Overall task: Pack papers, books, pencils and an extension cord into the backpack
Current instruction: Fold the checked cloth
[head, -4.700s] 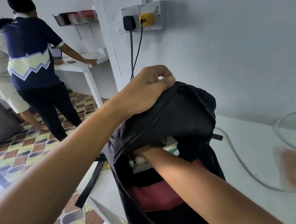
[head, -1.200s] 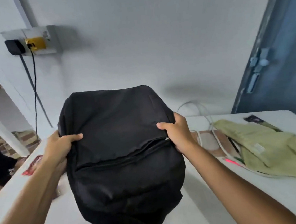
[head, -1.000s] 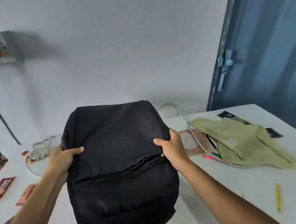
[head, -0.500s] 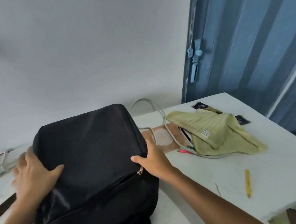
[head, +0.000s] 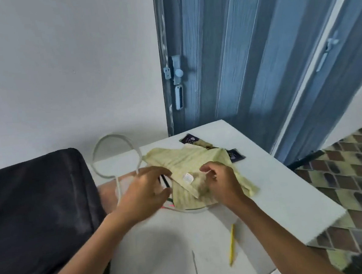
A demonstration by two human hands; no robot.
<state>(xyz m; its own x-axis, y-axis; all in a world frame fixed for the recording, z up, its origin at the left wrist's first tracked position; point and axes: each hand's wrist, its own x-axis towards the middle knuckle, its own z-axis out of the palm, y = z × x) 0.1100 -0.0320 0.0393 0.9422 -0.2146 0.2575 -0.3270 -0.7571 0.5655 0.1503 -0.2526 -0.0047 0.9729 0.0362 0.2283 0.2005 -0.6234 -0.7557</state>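
while both hands, left hand and right hand, hover fingers loosely curled over the yellow cloth, bare table edge lies right

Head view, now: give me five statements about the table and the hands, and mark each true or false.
1. The black backpack lies at the left of the white table. True.
2. The left hand grips the backpack. False: it is off the bag, beside the yellow-green cloth.
3. A yellow pencil lies loose on the table, nearer the camera than the cloth. True.
4. The right hand holds the pencil. False: it is over the cloth, apart from the pencil.
5. The white cord is already in the backpack. False: it loops on the table.
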